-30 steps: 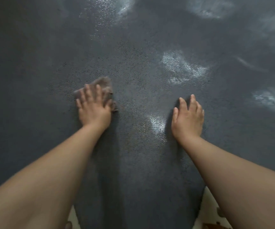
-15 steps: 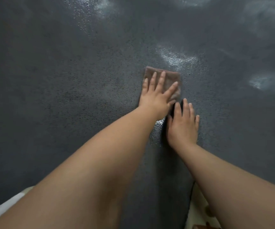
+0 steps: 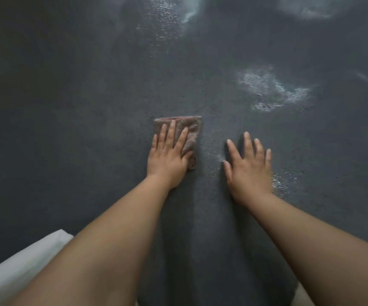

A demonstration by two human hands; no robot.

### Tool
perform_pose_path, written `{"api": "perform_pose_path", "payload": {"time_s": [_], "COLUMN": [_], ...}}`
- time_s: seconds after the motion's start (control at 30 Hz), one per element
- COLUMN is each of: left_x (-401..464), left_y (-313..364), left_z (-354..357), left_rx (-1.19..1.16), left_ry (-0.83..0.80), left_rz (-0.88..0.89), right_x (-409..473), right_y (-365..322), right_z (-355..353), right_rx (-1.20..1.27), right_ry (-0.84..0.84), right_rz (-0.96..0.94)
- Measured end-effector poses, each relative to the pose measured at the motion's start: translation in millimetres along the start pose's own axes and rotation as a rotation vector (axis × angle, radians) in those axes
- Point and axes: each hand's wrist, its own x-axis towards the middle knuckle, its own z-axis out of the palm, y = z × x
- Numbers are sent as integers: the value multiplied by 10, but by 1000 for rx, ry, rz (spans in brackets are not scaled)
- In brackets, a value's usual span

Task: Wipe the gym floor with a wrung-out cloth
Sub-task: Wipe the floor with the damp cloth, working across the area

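Since half a second ago the left hand [image 3: 167, 159] has slid the cloth [image 3: 188, 133] back toward the left, so it no longer crosses in front of the right hand [image 3: 248, 168] — a strip of dark floor [image 3: 68, 107] now shows between them at the centre of the frame. The left hand lies flat on the cloth with straight fingers pressing it down, grasping nothing; its palm hides the cloth's near part, and only the far edge and right side show, pinkish-brown and rumpled. The right hand is spread flat on the bare floor just right of centre, released, fingers apart. Pale wet patches [image 3: 271, 91] glisten at the upper right and along the top edge, their outlines blurred. At the lower left a white fabric [image 3: 24, 268] is cut off by the frame and partly covered by the left forearm — what it is cannot be told.
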Motion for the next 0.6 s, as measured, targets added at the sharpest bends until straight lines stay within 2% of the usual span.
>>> {"api": "perform_pose_path", "payload": {"time_s": [0.1, 0.23, 0.37, 0.43, 0.5, 0.53, 0.6], "left_x": [-174, -387, -499, -554, -632, -695, -832], "left_y": [-584, -1133, -1130, -939, -620, -399, 77], "left_z": [73, 204, 281, 307, 363, 401, 493], "left_rx": [-52, -208, -354, -396, -382, -346, -263], "left_ry": [8, 83, 141, 152, 126, 109, 117], "left_rz": [-161, -482, -766, -846, -807, -729, -452], "right_x": [-90, -212, -255, -260, -268, -270, -275], "right_y": [-269, -475, -490, -444, -384, -354, -303], "right_z": [93, 212, 230, 215, 198, 190, 188], "right_rx": [-55, -80, -90, -86, -78, -68, -39], "right_ry": [-74, -135, -131, -112, -95, -85, -57], "right_rz": [-19, -7, -3, 3, 27, 44, 84]}}
